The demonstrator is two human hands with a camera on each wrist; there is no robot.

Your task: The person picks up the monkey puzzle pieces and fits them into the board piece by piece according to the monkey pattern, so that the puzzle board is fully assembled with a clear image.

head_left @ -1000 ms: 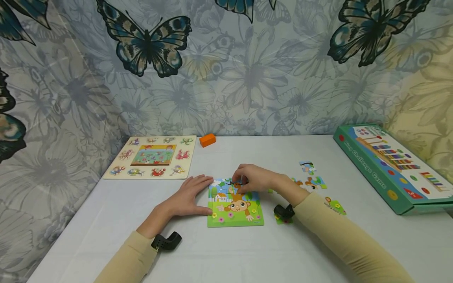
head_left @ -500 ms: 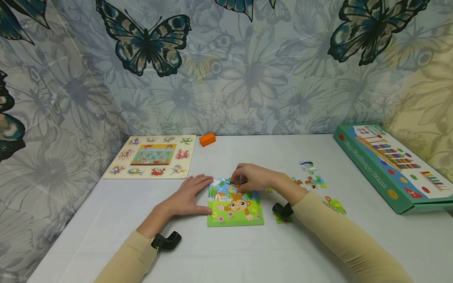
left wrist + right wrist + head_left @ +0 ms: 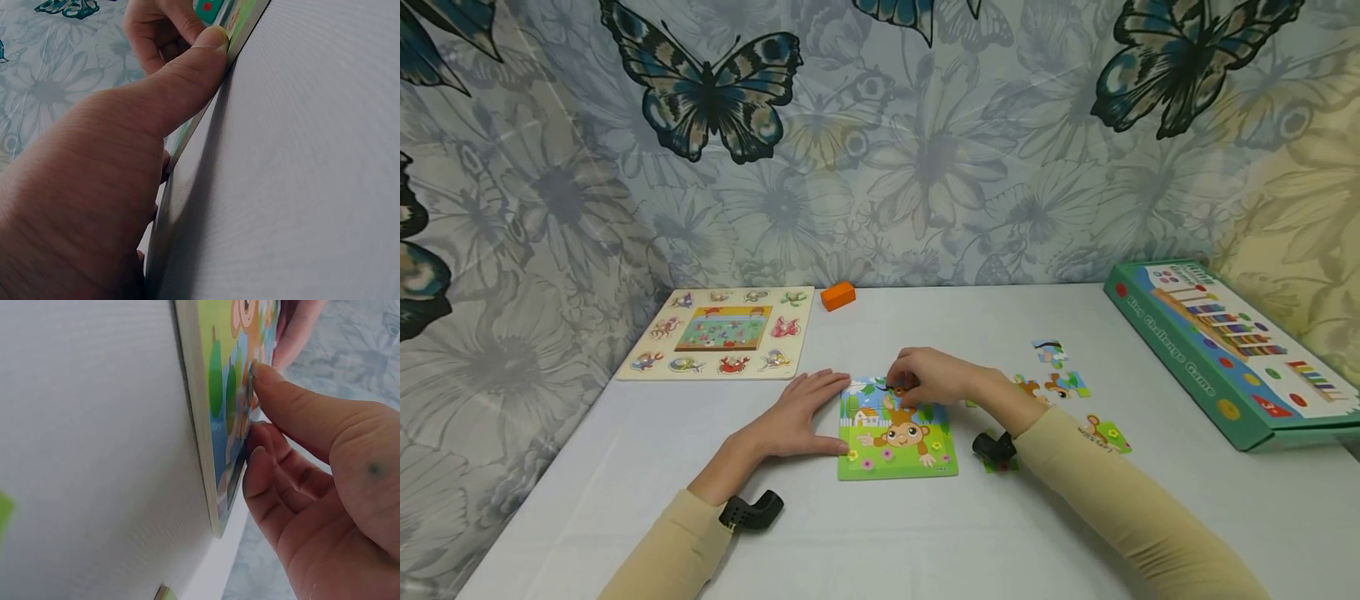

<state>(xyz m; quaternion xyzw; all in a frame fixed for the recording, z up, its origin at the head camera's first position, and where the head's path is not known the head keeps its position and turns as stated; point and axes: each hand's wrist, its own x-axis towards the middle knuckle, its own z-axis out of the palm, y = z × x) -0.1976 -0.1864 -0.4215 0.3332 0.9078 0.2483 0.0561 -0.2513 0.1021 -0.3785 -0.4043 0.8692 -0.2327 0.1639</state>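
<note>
In the head view, a square monkey puzzle board [image 3: 880, 468] lies on the white table. My left hand [image 3: 797, 421] is spread at its left side, thumb and fingertips against the edge. The left wrist view shows that thumb [image 3: 187, 69] lying straight along the board's edge. Over the top of the board, my right hand [image 3: 934, 377] pinches a small puzzle piece [image 3: 248, 403] between thumb and fingertips. That piece sits right at the board's surface, largely covered by the fingers. Beside it, in the right wrist view, a dark grey recess [image 3: 235, 481] shows in the board.
Several loose puzzle pieces [image 3: 1050, 354] lie right of the board, some partly behind the right forearm. A cream board with sea animals [image 3: 647, 372] lies at the back left, with an orange block [image 3: 838, 296] beside it. A green game box [image 3: 1195, 371] stands at the right.
The right hand stays at the same spot on the board, its wrist shifting slightly to the left. The left hand and the board hold still.
</note>
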